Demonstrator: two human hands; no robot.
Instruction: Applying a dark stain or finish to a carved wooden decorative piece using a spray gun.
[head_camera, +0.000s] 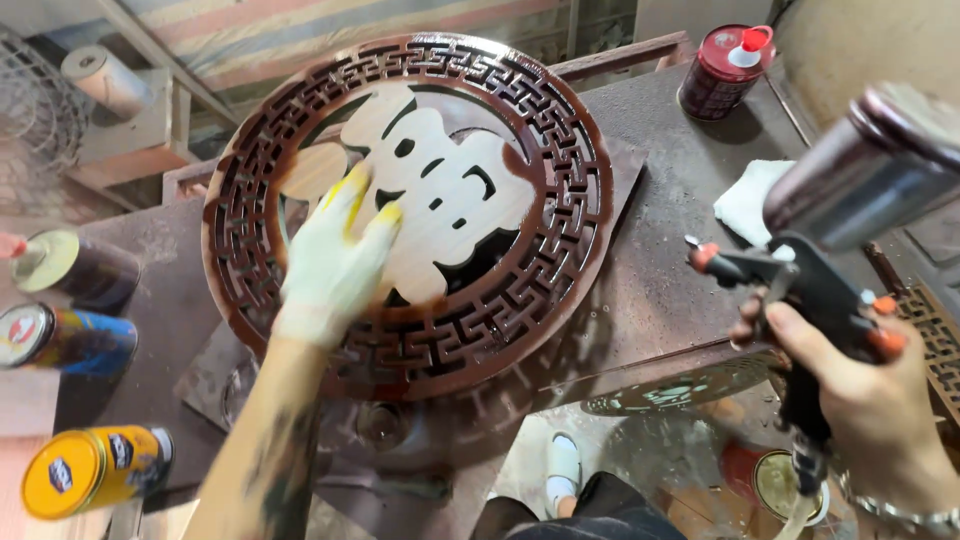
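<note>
Right hand (880, 400) closest to lens, fingers (790, 325) wrapped around grip of black spray gun (800, 290), index on trigger; metal cup (865, 175) of gun tilted above knuckles, nozzle with orange tip pointing left past fingertips. Metal bracelet (900, 515) on wrist. Left hand (335, 260) in white glove with yellow-stained fingertips (390, 212), fingers spread flat, pressing on centre of round carved wooden panel (410, 200); nothing grasped, palm just resting on pale unstained middle figure. Dark brown fretwork ring of panel all around gloved fingers, panel lying tilted on stained metal workbench (650, 290). White rag (745, 200) on bench between gun nozzle and red-capped tin (722, 70), well above right fingers. Three spray cans (70, 340) lying on their sides far left of gloved fingers, yellow one lowest. Second fretwork piece (935, 335) just right of right hand, edge only. White shoe (563, 465) and dark trousers below, between both forearms. Slight motion blur on glove and gun cup.
</note>
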